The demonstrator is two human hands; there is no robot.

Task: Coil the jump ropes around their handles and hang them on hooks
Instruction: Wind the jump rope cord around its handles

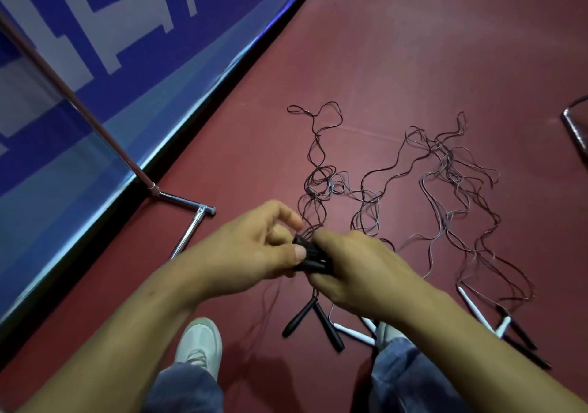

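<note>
Though illegible, white lettering (pixel 140 24) on blue banner (pixel 159 72); left hand (pixel 251 247), right hand (pixel 359 269) both tight around black handles (pixel 313 258).

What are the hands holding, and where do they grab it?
They hold black jump-rope handles: the left hand pinches the cord end, the right hand grips the other end.

Both hands, left hand (pixel 251 247) and right hand (pixel 359 272), grip black handles (pixel 313 258).
</note>
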